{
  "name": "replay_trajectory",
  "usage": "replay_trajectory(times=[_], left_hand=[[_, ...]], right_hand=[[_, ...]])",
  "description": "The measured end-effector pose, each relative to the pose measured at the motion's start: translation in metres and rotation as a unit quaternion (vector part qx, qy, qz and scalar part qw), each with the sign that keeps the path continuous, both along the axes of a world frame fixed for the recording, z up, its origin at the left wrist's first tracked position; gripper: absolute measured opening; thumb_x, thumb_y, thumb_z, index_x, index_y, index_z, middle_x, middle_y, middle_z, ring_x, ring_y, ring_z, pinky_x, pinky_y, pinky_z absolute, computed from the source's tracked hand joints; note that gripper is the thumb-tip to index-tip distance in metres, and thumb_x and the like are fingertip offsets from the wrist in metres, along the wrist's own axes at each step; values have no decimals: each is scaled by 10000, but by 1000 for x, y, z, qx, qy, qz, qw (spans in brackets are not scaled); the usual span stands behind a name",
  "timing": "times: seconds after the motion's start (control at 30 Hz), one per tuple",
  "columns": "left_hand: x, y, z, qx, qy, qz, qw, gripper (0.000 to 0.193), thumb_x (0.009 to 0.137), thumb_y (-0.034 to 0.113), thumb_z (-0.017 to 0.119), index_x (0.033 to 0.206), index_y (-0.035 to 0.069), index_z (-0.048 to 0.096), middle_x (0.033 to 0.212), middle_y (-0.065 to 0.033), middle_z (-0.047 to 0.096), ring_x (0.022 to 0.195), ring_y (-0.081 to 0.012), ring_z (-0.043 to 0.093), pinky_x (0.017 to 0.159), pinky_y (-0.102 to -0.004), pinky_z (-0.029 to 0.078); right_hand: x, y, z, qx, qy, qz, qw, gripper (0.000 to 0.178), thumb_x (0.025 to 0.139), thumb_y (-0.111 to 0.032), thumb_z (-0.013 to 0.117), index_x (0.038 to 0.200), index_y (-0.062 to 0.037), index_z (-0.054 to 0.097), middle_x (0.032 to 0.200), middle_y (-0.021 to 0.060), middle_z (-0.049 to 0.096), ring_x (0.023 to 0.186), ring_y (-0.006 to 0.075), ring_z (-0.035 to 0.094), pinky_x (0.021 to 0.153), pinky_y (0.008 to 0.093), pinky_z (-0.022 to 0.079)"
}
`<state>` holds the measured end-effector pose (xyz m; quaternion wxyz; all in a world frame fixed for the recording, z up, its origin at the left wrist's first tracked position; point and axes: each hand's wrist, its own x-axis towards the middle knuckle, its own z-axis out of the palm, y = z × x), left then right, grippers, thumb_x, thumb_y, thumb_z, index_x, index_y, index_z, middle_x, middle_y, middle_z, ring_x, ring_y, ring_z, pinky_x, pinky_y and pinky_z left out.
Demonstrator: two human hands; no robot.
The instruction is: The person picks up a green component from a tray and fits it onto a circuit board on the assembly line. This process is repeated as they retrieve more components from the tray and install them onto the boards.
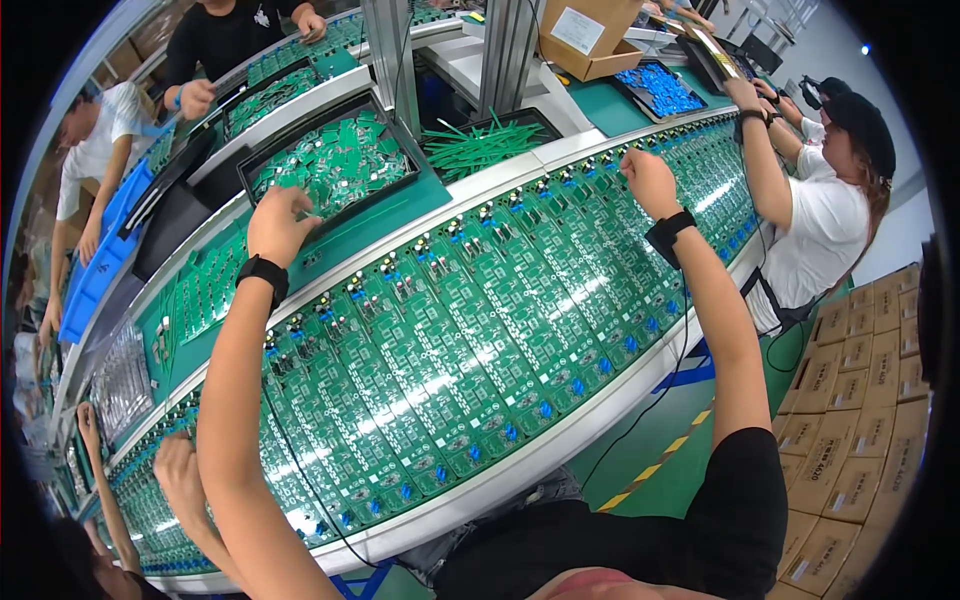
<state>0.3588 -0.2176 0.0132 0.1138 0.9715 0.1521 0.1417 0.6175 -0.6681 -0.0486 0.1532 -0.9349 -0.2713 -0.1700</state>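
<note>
My left hand (278,228) is at the near-left edge of a black tray (413,176) heaped with small green circuit boards (345,160). Its fingers are bent, with a gap between thumb and fingers, and no held thing shows. Over the far edge of a long row of green circuit board panels (430,350) is my right hand (650,183), its fingers curled together. Whatever it may hold is hidden. Small blue and black components line both long edges of the row. Each wrist wears a black band.
Green strips (485,145) fill a bin beyond the row; a tray of blue parts (660,90) and a cardboard box (590,35) stand farther right. Co-workers work on both sides, one's fist (178,470) close to my left forearm. Stacked cartons (850,400) stand at right.
</note>
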Motion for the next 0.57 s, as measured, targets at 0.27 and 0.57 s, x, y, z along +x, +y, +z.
replay_trajectory(times=[0.27, 0.57], left_hand=[[-8, -3, 5, 34, 12, 7, 999, 167, 678, 206, 700, 711, 75, 602, 737, -68, 524, 744, -248, 547, 640, -372, 440], [-7, -7, 4, 79, -52, 5, 995, 185, 709, 234, 685, 720, 66, 608, 742, -64, 533, 742, -223, 551, 636, -352, 436]], right_hand=[[1, 3, -3, 30, -5, 14, 999, 29, 725, -48, 547, 749, -59, 558, 732, 157, 589, 696, 350, 574, 607, 434, 446], [5, 0, -7, 26, -8, 20, 999, 63, 715, -36, 578, 774, -47, 558, 728, 132, 596, 700, 329, 579, 603, 404, 453]])
